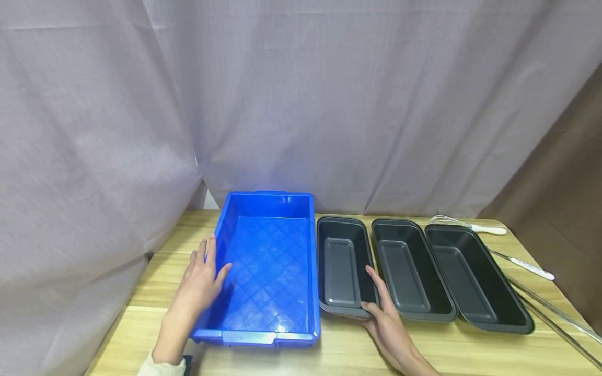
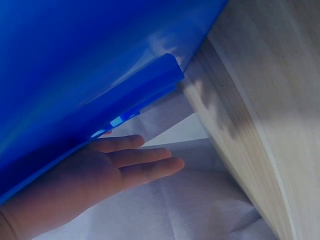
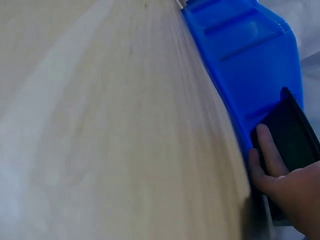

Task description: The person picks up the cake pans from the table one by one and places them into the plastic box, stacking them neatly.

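Note:
A blue plastic bin (image 1: 263, 337) stands on the wooden table with bare floor showing inside. My left hand (image 1: 199, 282) rests at its left rim, fingers extended along the outer side and thumb toward the inside. In the left wrist view the straight fingers (image 2: 150, 170) lie beside the bin's wall (image 2: 75, 65). Just right of the bin sits a black loaf pan (image 1: 340, 271). My right hand (image 1: 388, 329) holds its near right corner, thumb at the rim, index finger along the side. In the right wrist view that hand (image 3: 285, 185) overlaps the dark pan (image 3: 292, 140).
Two more black loaf pans (image 1: 404, 277) (image 1: 463, 282) stand in a row to the right. Beyond them lie a whisk (image 1: 489, 229), a white-handled tool (image 1: 531, 268) and long metal rods (image 1: 555, 316). A grey curtain (image 1: 301, 104) hangs behind the table (image 1: 155, 292).

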Demonstrator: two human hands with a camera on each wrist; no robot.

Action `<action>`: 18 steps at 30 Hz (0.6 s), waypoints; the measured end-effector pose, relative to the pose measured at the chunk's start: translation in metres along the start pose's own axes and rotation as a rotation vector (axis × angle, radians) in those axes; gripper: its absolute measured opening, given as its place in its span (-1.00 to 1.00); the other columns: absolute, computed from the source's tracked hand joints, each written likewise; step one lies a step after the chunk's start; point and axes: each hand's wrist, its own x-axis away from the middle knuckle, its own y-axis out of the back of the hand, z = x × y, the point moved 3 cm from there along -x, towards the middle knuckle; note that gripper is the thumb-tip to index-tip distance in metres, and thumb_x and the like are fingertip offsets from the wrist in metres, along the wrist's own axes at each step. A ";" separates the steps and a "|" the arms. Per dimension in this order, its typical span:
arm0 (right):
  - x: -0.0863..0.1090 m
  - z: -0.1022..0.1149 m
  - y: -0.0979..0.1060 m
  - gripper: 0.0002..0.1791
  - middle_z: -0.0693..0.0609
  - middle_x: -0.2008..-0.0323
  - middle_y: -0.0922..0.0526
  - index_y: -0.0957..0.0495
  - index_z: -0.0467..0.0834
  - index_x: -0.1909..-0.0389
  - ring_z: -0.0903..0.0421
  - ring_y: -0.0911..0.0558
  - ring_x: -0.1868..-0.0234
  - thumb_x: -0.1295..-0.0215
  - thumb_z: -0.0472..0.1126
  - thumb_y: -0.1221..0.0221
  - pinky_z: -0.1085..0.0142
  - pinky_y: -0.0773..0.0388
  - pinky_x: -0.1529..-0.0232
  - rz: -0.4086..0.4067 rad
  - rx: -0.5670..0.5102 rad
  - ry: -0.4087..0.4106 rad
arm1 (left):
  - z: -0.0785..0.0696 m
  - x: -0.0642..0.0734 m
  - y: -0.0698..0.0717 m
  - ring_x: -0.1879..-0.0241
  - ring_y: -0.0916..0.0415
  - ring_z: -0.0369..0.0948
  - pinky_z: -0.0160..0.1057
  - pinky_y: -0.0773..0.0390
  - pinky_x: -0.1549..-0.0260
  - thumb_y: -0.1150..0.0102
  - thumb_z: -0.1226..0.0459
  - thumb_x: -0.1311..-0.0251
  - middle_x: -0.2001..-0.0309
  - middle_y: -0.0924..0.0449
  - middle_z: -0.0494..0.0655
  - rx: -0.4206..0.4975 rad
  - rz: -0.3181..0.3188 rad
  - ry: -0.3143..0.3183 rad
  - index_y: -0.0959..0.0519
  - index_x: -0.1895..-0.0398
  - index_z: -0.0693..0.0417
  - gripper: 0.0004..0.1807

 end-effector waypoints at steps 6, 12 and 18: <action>0.009 0.017 0.003 -0.13 -0.02 -0.79 0.55 0.13 0.06 -0.81 -0.32 -0.22 -0.44 -0.62 -0.43 0.07 0.22 -0.56 -0.14 -0.008 0.155 0.046 | 0.001 0.000 0.000 -0.57 -0.03 0.67 0.59 -0.21 -0.46 -0.10 0.14 -0.68 -0.63 0.01 0.68 0.004 -0.002 -0.003 0.07 -0.74 0.43 -0.13; 0.018 0.026 0.009 -0.26 0.00 -0.78 0.45 -0.01 -0.06 -0.75 -0.21 0.37 -0.67 -0.66 -0.42 0.08 0.20 -0.66 -0.23 0.006 0.132 0.052 | 0.001 0.000 -0.001 -0.57 -0.01 0.67 0.58 -0.20 -0.47 -0.10 0.14 -0.68 -0.63 0.02 0.68 0.004 0.003 -0.002 0.07 -0.74 0.44 -0.12; 0.022 0.035 0.011 -0.34 -0.04 -0.73 0.29 -0.10 -0.16 -0.70 -0.23 0.08 -0.56 -0.66 -0.42 0.10 0.10 -0.71 -0.19 -0.005 0.146 0.057 | 0.000 0.000 0.000 -0.59 0.02 0.65 0.58 -0.15 -0.50 -0.06 0.09 -0.71 -0.65 0.05 0.66 0.013 0.025 0.012 0.09 -0.75 0.42 -0.12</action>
